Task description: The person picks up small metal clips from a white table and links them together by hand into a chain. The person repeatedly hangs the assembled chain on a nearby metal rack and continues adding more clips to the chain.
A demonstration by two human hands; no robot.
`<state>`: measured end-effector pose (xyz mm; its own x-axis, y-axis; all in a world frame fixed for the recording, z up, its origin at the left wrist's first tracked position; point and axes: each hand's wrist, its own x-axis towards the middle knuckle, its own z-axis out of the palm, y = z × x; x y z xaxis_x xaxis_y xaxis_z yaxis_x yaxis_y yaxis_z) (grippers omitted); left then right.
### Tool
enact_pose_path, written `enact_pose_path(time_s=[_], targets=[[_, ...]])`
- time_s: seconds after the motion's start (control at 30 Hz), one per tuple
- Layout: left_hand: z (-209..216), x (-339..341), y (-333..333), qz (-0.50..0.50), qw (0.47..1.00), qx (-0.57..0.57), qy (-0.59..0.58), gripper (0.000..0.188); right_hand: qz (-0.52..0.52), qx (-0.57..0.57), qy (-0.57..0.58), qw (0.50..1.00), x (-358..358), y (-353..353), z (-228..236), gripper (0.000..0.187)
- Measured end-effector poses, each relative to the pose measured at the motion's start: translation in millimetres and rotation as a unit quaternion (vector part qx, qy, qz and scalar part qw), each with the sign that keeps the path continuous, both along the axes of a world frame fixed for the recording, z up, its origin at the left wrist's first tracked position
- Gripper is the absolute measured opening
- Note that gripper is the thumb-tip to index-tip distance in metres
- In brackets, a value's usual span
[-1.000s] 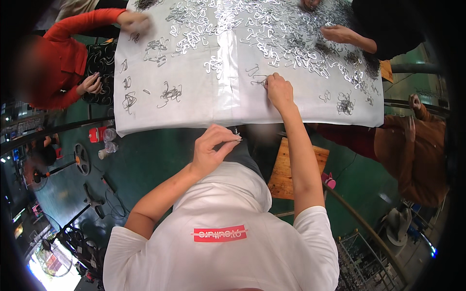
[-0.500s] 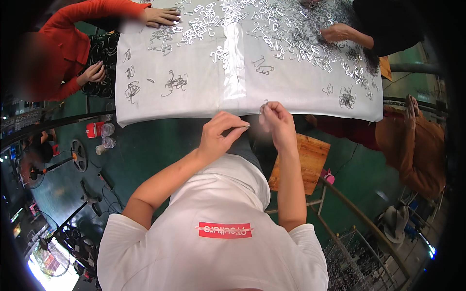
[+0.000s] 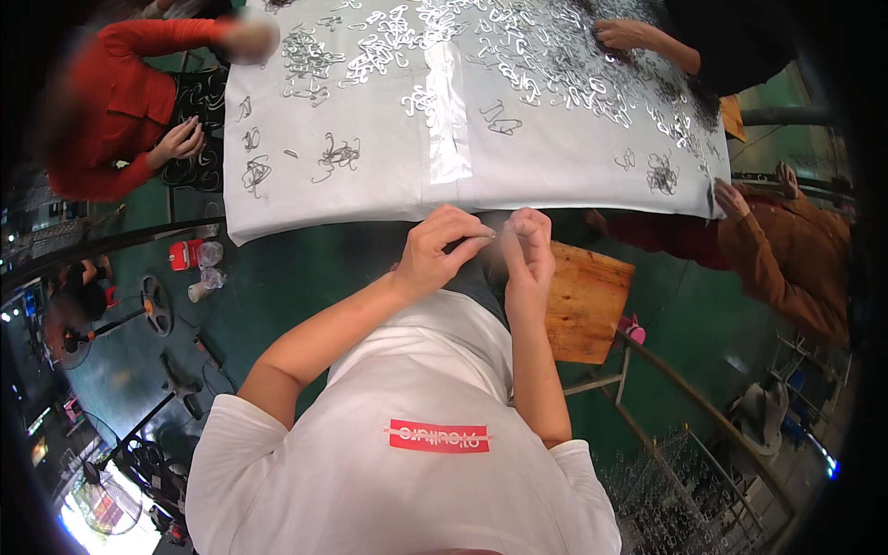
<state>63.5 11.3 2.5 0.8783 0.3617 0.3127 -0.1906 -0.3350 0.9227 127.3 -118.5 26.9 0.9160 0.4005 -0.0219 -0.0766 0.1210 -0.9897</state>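
My left hand (image 3: pixel 444 244) and my right hand (image 3: pixel 528 250) meet in front of the table's near edge, fingertips almost touching. Thumb and forefinger of the left are pinched on a small shiny metal piece (image 3: pixel 491 233), mostly hidden by the fingers. The right hand is closed in a pinch too; blur hides what lies between its fingertips. Beyond them, on the white-covered table (image 3: pixel 370 199), lie many bent metal hooks (image 3: pixel 379 57), with a small group of hooks (image 3: pixel 501 118) nearest my hands.
Clear tape (image 3: pixel 448 139) runs down the table cover. Co-workers sit around: a red sleeve (image 3: pixel 153 39) at left, a hand (image 3: pixel 625 35) among the hooks at far right, a brown sleeve (image 3: pixel 786 245) at the right corner. A wooden stool (image 3: pixel 588 305) stands by my right forearm.
My right hand has come down toward the left, which moved slightly right. The red-sleeved person's hand drew back to the table's left edge. A brown-sleeved person's hand now touches the right corner.
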Motion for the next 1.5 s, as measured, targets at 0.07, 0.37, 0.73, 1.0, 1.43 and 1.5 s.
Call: enact_pose_path(time_s=[0.07,0.37,0.73,1.0,1.43,1.5], targets=[[-14.1,4.5,16.4,0.021,0.998,0.060,0.003,0.017,-0.002,0.007,-0.013,1.000,-3.2,-0.8,0.2,0.005],[-100.0,87.2,148.4,0.192,0.914,0.346,0.095,0.029,0.050,-0.035,-0.075,0.995,-8.9,-7.5,-9.9,0.007],[-87.7,87.2,166.2,0.122,0.898,0.319,0.277,0.020,0.080,-0.046,-0.064,0.994,-13.5,-1.2,-19.2,0.005],[-65.7,52.6,143.5,0.144,0.864,0.412,0.251,0.016,0.069,-0.061,-0.081,0.992,-4.6,5.3,-35.2,0.006],[-8.4,14.9,74.0,0.054,0.973,0.065,0.214,0.020,0.076,-0.097,-0.097,0.988,-1.1,0.0,-40.1,0.009],[13.4,12.7,56.2,0.022,0.981,0.053,0.186,0.023,0.076,-0.102,-0.101,0.987,-0.4,0.9,-38.6,0.009]])
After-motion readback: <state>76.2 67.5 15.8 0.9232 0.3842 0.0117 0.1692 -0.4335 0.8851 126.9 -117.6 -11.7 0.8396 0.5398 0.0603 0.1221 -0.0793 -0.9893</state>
